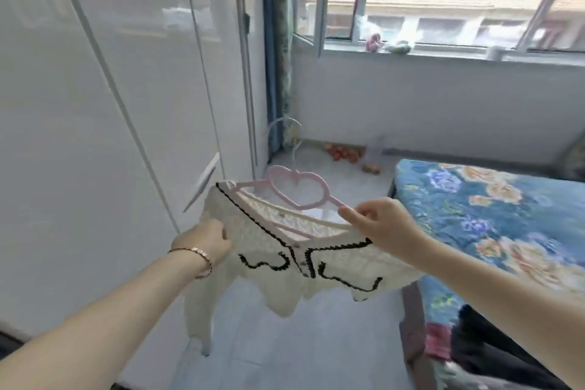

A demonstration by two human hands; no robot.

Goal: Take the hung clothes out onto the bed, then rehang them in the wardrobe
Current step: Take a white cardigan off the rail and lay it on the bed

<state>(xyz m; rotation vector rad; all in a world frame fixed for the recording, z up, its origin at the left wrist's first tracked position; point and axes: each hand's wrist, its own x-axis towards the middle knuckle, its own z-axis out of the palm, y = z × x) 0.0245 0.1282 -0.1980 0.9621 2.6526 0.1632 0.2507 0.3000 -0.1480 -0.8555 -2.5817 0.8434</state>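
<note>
Fingers (351, 215) of the right hand (384, 225) pinch the right arm of a pink plastic hanger with a heart-shaped centre (335, 200), while the left hand (205, 241) has its fingers curled into the left shoulder of a cream knitted cardigan with black trim (316, 263). That cardigan hangs on the hanger in mid-air above the pale tiled floor (316, 342), between the closed white wardrobe doors (95, 104) and the bed with a blue floral cover (490, 209), touching neither.

Bed (493, 209) in blue floral cover, dark clothes (474, 348) heaped at near end, pale floor (285, 342), perhaps fruit (343, 153) by wall
</note>
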